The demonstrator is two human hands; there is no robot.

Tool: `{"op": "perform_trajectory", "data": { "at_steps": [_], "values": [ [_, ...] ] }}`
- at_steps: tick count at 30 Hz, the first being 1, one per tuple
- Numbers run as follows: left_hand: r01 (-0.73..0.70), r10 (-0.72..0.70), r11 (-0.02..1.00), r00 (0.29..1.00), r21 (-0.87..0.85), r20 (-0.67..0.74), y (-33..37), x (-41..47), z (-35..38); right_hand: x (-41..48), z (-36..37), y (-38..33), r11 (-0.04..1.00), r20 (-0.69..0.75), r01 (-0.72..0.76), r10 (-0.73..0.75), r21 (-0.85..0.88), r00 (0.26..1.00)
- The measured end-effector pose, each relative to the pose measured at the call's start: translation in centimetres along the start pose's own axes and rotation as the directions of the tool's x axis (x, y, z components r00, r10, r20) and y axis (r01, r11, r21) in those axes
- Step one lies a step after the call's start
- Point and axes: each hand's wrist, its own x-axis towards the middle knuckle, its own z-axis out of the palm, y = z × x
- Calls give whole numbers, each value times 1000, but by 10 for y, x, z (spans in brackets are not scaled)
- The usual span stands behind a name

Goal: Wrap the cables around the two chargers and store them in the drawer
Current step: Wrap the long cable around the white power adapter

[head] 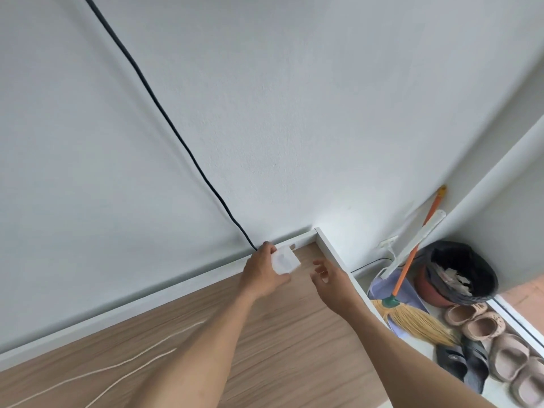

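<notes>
My left hand (pixel 262 275) pinches the white charger (pixel 285 260) at the desk's (pixel 265 348) back corner; right hand (pixel 329 279) hovers spread beside it — wrapping unstarted, I judge — next, gather its cable (pixel 141 359).

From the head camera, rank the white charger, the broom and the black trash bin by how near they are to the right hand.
1. White charger: just left of the right hand, held in the left hand.
2. Broom: on the floor to the right, below the tabletop edge.
3. Black trash bin: farther right, by the wall.
</notes>
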Motion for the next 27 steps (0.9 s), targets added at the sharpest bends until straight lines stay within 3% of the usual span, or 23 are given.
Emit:
{"op": "perform_trajectory", "data": {
  "at_steps": [4, 10, 14, 18, 22, 27],
  "values": [
    [-21, 15, 968, 999, -249, -29, 45, -3, -56, -5, -10, -53, 938, 106, -42, 6, 345, 994],
    [-245, 196, 843, 969, -479, -151, 120, -36, -155, -34, -13, -155, 812, 172, 144, -287, 565, 942],
    [-383, 256, 754, 920, -534, -298, 162, -75, -215, -66, -20, -217, 730, 57, 324, -443, 601, 895],
    [-486, 320, 720, 866, -496, -385, 186, -125, -261, -94, -33, -252, 670, -111, 437, -471, 600, 875],
    [-555, 370, 670, 826, -493, -426, 186, -185, -290, -113, -55, -258, 726, -232, 521, -468, 449, 853],
    [-494, 249, 623, 860, -606, -445, 151, -253, -290, -147, -67, -254, 763, -219, 514, -465, 391, 858]
  ]
}}
